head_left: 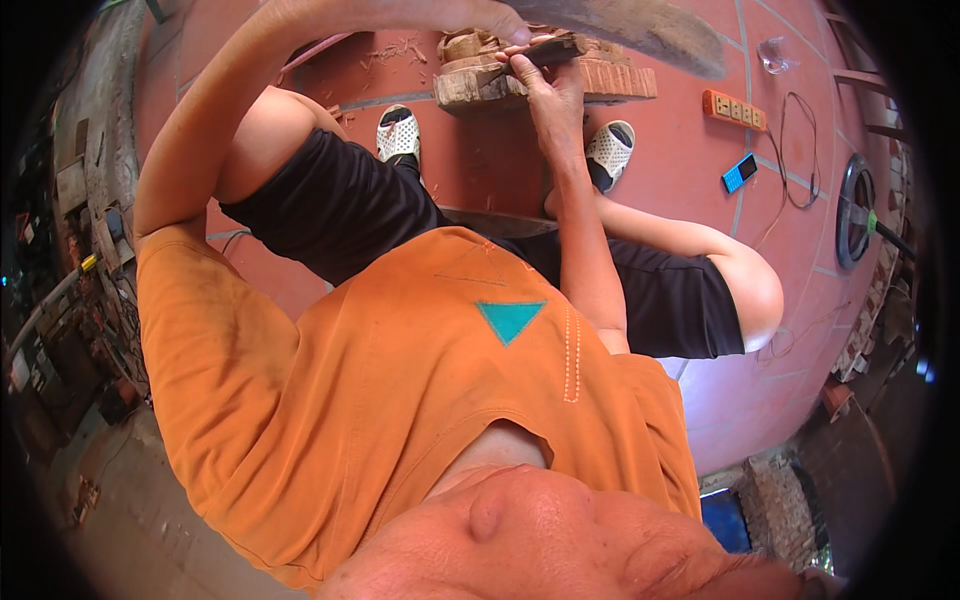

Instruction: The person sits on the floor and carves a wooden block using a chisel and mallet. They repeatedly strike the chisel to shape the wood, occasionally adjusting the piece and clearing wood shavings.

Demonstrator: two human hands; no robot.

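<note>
So the block (485,88) of carved wood is just past the feet, at the top of the view, with a long brown slab (650,35), blurry, over its far right side. The right hand (548,88) has its fingers curled snug round a dark tool (545,52), thumb laid along it, right over the block. Can't tell if the tip actually touches the wood. The left hand (505,25) comes in from the left, right by the tool, fingers bent; it's half cut off up there, so I can't tell how far they're spread or if they've got hold of anything.

Around that: reddish shavings (398,52) on the tile floor (690,260) left of the block, white sandals (399,132) on both feet, and off to the right an orange power strip (735,110), a blue phone (740,173) and a loopy cord (815,165).
</note>
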